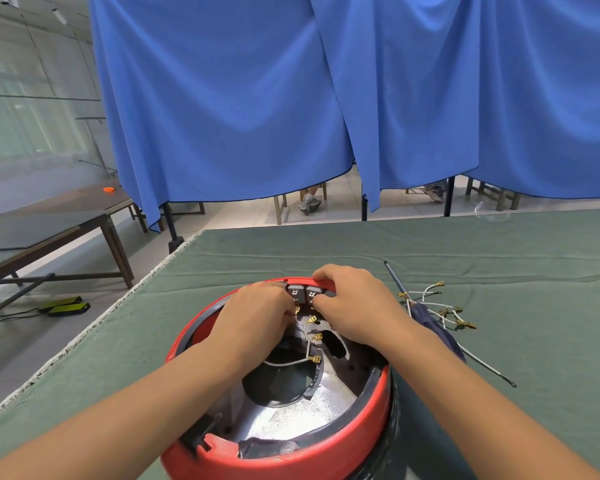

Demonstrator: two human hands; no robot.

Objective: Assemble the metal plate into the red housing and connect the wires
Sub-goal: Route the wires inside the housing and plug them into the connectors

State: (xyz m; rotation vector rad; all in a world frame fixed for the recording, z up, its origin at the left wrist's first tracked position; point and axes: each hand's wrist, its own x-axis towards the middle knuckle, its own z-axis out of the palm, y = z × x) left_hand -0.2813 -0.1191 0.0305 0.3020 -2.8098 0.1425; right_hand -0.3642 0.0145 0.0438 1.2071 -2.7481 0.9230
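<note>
While red housing (291, 441) lies below, left hand (257, 317) pinches wire (303, 329), right hand (354, 303) grips rim.

Two bare forearms are extended from the near edge toward the far middle, converging. The left hand (257, 311) is held knuckles-up with fingers curled downward at the tips. The right hand (355, 301) is placed just beside it, fingers bent, thumb tucked toward the left hand.
</note>
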